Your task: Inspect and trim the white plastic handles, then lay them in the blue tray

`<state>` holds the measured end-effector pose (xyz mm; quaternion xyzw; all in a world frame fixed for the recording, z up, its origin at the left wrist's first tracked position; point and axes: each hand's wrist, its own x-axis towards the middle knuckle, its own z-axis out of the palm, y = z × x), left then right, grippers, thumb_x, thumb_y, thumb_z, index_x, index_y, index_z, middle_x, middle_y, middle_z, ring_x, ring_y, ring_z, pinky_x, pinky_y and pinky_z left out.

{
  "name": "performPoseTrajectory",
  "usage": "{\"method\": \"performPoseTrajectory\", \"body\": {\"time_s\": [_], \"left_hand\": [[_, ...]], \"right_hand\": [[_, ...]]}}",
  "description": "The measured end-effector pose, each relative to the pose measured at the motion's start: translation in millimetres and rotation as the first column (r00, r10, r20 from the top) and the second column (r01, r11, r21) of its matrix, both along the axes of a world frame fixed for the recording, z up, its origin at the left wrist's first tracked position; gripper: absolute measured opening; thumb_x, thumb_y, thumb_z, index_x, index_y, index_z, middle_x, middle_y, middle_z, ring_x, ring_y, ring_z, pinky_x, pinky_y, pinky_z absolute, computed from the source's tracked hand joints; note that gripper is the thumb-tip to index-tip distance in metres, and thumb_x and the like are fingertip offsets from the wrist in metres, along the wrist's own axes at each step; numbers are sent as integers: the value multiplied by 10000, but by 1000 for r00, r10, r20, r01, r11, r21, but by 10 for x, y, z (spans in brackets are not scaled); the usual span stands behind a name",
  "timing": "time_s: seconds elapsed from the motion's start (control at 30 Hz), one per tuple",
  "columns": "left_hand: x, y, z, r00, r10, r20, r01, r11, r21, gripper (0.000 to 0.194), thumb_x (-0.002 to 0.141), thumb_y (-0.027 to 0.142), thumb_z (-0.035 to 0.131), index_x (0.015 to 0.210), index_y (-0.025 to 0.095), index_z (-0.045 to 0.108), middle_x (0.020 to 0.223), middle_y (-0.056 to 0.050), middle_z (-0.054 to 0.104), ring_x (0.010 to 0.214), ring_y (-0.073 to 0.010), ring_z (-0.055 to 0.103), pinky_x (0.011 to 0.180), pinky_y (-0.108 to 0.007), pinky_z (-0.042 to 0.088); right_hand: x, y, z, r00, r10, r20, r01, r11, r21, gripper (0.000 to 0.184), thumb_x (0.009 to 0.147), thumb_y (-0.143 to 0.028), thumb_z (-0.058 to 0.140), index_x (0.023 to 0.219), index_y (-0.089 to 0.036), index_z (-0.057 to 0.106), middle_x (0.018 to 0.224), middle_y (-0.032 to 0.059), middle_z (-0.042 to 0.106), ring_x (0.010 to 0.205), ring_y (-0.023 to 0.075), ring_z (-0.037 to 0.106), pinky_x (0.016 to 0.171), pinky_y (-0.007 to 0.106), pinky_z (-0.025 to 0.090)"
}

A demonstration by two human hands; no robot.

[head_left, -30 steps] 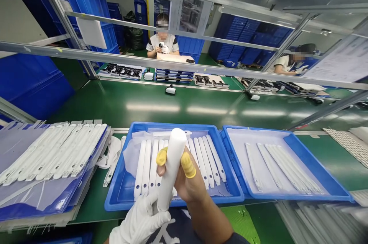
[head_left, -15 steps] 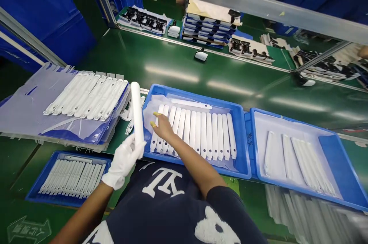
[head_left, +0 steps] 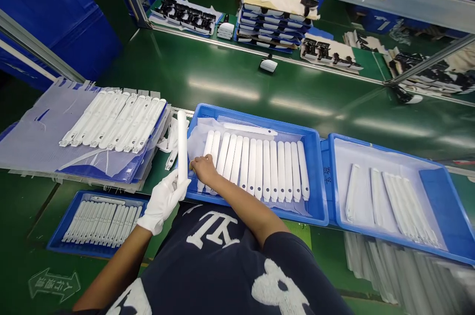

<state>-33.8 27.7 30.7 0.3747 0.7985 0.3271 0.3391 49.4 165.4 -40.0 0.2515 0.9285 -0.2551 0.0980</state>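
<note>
Wrapping gloved left fingers (head_left: 173, 189) around a white tube (head_left: 182, 152), right fingers (head_left: 196, 163) on strips (head_left: 236, 164)

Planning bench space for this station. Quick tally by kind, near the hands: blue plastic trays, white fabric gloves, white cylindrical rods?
Blue plastic trays: 3 (centre, right, lower left)
White fabric gloves: 1
White cylindrical rods: 1, in the gloved left hand
Total: 5
</note>
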Motion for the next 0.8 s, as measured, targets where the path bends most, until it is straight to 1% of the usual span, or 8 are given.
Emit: {"method": "performPoseTrajectory", "body": {"time_s": [0.13,0.2,0.3,0.4,0.5,0.63,0.73,0.8], "left_hand": [[-46,184,-77,975,-179,-129,170,983,-74,477,927,495,490,1243,174,646,870,-42,743,753,-213,691,727,-289,550],[-51,324,-128,948,-245,-202,220,966,-138,456,944,417,488,1300,165,621,1032,-81,762,926,-241,715,845,-299,548],[-38,555,-204,903,-309,-299,234,936,-262,510,968,325,485,1426,103,524,1215,-163,726,1128,-284,686,975,-334,513],[-2,738,-274,858,-372,-354,215,886,-411,591,979,279,499,1521,64,403,1205,-219,716,1113,-327,703,962,-403,530],[52,836,-333,817,-435,-379,195,826,-529,597,1008,319,520,1547,116,366,1201,-194,709,1033,-306,728,916,-458,563],[102,872,-392,780,-481,-400,167,776,-608,536,1003,467,560,1447,175,487,1268,-137,664,1023,-252,702,898,-475,586],[108,863,-430,779,-485,-397,138,751,-646,451,987,427,606,1353,167,563,1271,-123,650,1049,-250,682,897,-465,587],[108,850,-454,789,-477,-387,113,733,-671,402,979,391,627,1305,158,593,1262,-118,651,1055,-248,676,897,-460,585]], "right_hand": [[99,-182,26,1000,20,-20,-21,999,-26,236,967,-318,639,1129,-148,661,1144,72,683,1022,213,669,916,441,559],[155,-257,41,999,-44,-11,44,999,-6,229,966,-301,637,1136,-148,658,1184,79,668,1055,221,657,924,443,555],[221,-300,65,976,-215,29,213,975,58,302,970,-294,621,1239,-157,611,1332,109,589,1177,262,599,949,461,538],[228,-285,86,939,-340,60,334,939,86,474,949,-289,628,1370,-103,516,1364,188,531,1216,303,546,903,426,548],[188,-249,101,917,-393,68,390,919,63,629,894,-223,649,1437,4,428,1316,278,513,1178,327,525,822,384,565],[152,-196,120,888,-455,66,454,891,21,726,857,-208,654,1466,59,361,1308,307,497,1145,331,525,854,412,563],[138,-189,130,869,-489,71,491,871,-11,734,852,-229,672,1455,64,375,1309,315,496,1146,337,532,850,417,564],[115,-202,128,851,-519,78,523,852,-27,675,885,-232,654,1455,23,397,1326,295,502,1160,332,543,834,408,569]]}}
